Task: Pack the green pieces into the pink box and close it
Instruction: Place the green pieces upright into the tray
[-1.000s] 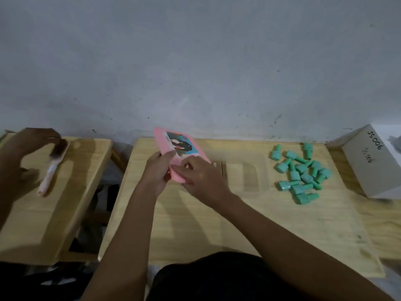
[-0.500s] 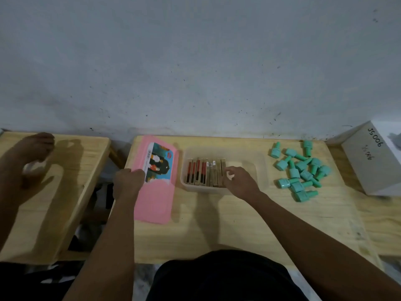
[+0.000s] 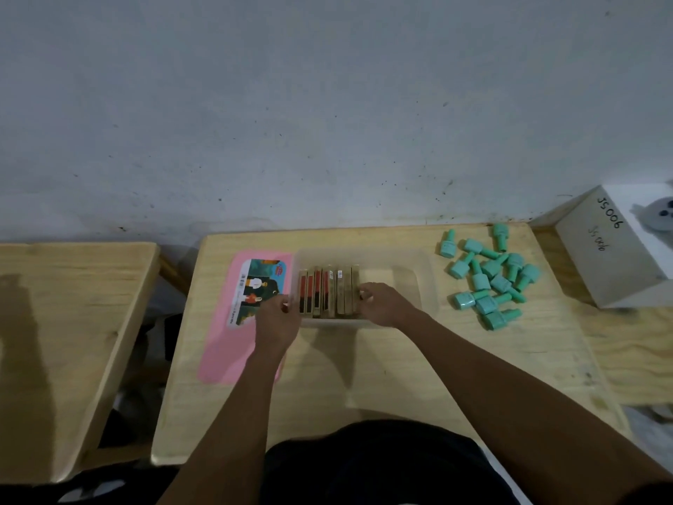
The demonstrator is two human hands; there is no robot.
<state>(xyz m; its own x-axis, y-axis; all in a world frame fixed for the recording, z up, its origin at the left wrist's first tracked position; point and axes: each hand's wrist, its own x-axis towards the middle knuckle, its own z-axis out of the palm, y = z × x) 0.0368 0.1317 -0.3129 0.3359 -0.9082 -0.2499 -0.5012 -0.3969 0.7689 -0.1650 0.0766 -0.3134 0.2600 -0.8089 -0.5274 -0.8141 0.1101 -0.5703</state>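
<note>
Both hands' curled fingers, left (image 3: 282, 304) and right (image 3: 366, 294), seemingly pinch the wooden blocks (image 3: 327, 291).

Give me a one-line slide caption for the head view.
Both hands, left and right, at the open clear tray of wooden slats; pink lid beside it, green pieces unpacked.

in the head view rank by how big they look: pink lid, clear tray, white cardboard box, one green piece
1. pink lid and clear tray: too alike to rank
2. white cardboard box, cut off by the frame
3. one green piece
</note>
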